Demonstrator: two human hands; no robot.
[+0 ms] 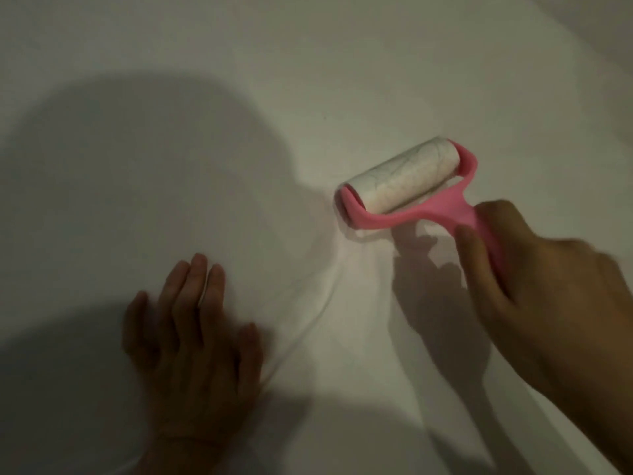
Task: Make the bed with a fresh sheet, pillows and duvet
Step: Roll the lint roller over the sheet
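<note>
A white sheet (308,80) fills the whole view, stretched over the bed. My right hand (548,296) grips the pink handle of a lint roller (394,180), whose white sticky roll with hairs on it lies on the sheet at centre right. My left hand (191,341) rests flat on the sheet at the lower left, fingers straight and spread. A long soft crease (308,323) runs in the sheet between the two hands.
A large shadow of my head and body (137,173) darkens the left half of the sheet. The sheet's surface curves away at the top right corner (599,22).
</note>
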